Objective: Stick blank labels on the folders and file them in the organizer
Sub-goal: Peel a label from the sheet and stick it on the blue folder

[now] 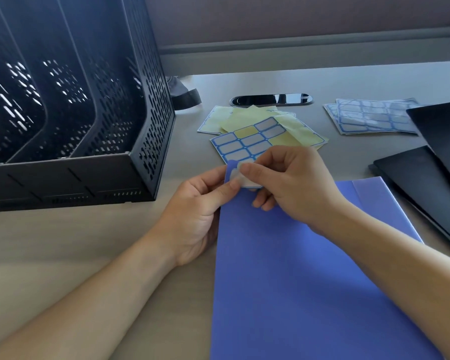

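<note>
1. Blue folder [309, 281]: lies flat on the desk [89, 242], running from the grip toward the viewer, with its far-left corner raised into the grip. Left hand [195, 211] pinches that corner between thumb and curled fingers. Risk: if this pinch slackens, the slick cover may slide and carry the label askew.
2. Label [247, 181]: white with a blue edge, at the grip itself, over the pinched corner. Right hand [291, 183] holds it with the forefinger on top and the thumb apparently beneath; how much has already stuck cannot be told. Risk: pressed down unevenly, it could crease, trap air or overhang the edge, and the adhesive may cling to a fingertip.
3. Organizer [70, 100]: black and perforated, left of and beyond the grip. The slots in view show only dividers, with no folder filed.
4. Black folders [426, 183]: right of the grip, overlapping, with no label visible on them.
5. Used label sheet [244, 141]: just beyond the grip, several labels remaining, lying on spent yellow backings. Fuller sheets [369, 118] lie farther right.
</note>
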